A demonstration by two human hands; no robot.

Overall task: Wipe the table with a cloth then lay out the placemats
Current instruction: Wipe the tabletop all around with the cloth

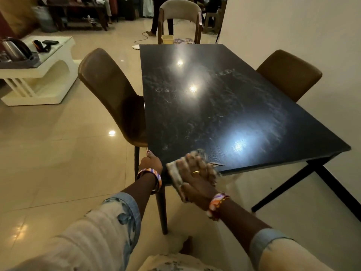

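A dark glossy table [224, 106] stretches away from me, streaked with wet wipe marks. My right hand [197, 175] presses flat on a pale cloth [175, 171] at the table's near edge, fingers spread over it. My left hand [150, 161] grips the table's near left corner, thumb on top. Patterned placemats [183, 41] lie on the seat of the far chair beside a small yellow tub [167, 39].
Brown chairs stand at the left [109, 90] and right [289, 73] sides, and a beige chair [180, 14] at the far end. A white side table [41, 67] with a kettle stands left. A person's legs [156, 16] stand beyond. A wall runs along the right.
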